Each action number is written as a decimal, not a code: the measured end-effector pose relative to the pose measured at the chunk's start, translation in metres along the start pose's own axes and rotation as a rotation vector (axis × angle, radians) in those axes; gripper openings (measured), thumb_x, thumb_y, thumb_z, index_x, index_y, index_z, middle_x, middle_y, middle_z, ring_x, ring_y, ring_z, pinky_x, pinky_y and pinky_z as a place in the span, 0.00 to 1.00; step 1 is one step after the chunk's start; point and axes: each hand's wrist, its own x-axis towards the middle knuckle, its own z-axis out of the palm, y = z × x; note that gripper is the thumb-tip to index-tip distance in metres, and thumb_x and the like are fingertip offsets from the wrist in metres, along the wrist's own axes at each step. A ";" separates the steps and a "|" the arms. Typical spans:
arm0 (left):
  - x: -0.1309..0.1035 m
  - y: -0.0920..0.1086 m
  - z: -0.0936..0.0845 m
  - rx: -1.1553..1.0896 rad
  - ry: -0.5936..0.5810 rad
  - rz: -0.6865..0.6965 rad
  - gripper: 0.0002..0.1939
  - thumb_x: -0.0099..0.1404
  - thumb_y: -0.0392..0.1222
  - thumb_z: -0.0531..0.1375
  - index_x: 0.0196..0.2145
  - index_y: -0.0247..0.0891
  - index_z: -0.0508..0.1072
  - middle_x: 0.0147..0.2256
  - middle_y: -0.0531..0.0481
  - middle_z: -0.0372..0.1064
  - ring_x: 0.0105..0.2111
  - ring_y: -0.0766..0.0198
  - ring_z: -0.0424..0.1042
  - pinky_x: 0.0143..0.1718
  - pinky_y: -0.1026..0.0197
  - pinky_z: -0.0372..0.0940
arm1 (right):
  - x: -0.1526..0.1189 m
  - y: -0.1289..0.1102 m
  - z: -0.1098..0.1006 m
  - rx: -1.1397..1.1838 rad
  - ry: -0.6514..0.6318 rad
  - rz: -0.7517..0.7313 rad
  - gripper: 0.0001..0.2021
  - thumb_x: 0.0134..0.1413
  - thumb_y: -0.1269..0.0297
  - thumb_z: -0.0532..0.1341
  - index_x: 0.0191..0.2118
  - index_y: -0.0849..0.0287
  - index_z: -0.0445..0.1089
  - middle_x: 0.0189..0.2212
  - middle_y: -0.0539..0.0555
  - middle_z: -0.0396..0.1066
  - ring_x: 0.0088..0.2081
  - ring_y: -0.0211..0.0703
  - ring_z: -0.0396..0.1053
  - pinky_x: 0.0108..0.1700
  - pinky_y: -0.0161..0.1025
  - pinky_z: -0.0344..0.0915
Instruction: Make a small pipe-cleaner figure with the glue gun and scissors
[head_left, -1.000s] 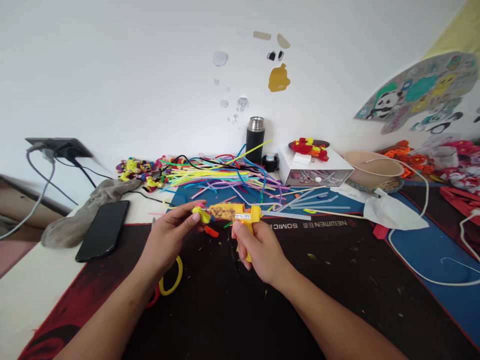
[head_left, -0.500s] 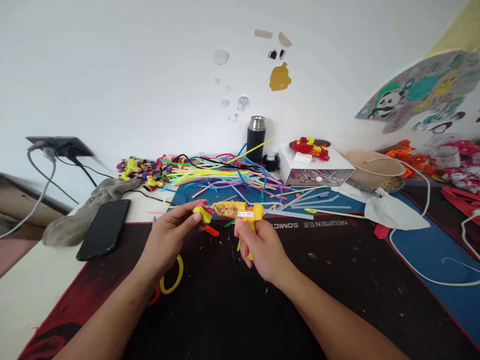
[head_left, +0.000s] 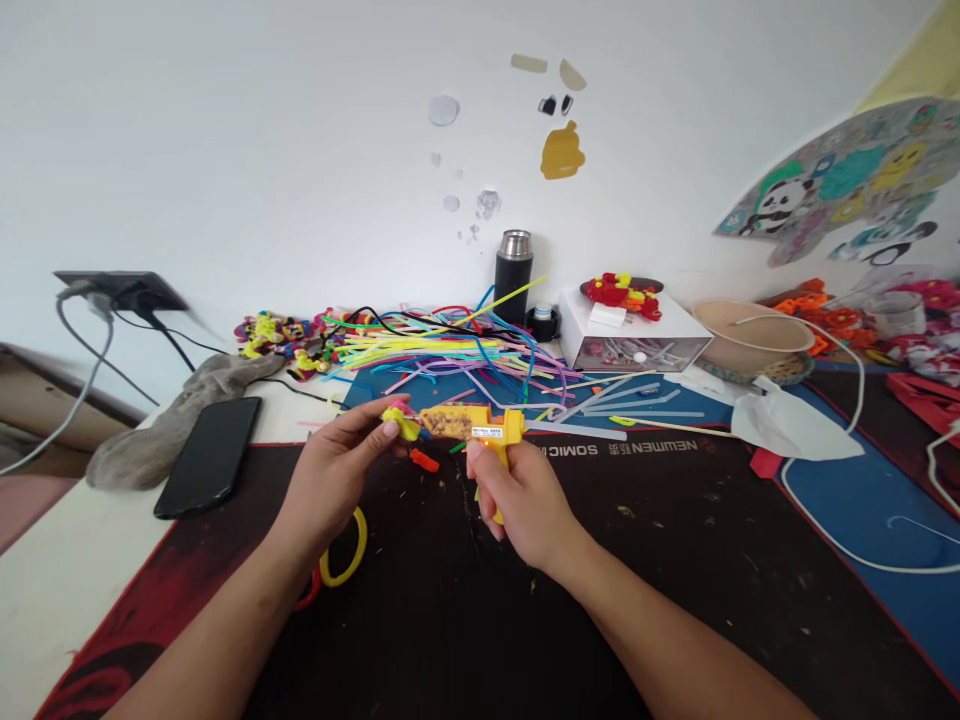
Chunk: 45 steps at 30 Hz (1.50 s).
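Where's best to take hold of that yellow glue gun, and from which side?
Take the glue gun by its handle, from the right, as the right hand does: that part hangs downward and looks easily wrapped. The front end points left toward the fuzzy piece in the left hand and may be hot.

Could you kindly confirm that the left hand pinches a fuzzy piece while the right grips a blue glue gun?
Not quite: the head view shows a yellow glue gun in the right hand; the left hand does pinch a fuzzy piece.
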 end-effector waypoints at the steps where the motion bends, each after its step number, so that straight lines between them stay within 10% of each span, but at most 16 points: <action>1: 0.000 -0.001 0.000 -0.002 0.001 0.000 0.23 0.62 0.53 0.76 0.53 0.45 0.85 0.41 0.49 0.83 0.34 0.62 0.75 0.43 0.60 0.68 | 0.000 0.000 0.000 -0.007 0.002 0.001 0.25 0.66 0.39 0.57 0.27 0.54 0.65 0.11 0.44 0.60 0.12 0.35 0.57 0.18 0.34 0.53; 45: -0.001 0.009 0.004 -0.030 0.099 0.029 0.24 0.58 0.55 0.78 0.49 0.43 0.87 0.43 0.46 0.84 0.34 0.61 0.76 0.40 0.59 0.71 | -0.001 0.000 0.001 -0.006 -0.010 0.029 0.25 0.67 0.40 0.57 0.25 0.53 0.63 0.12 0.45 0.60 0.13 0.35 0.58 0.18 0.34 0.53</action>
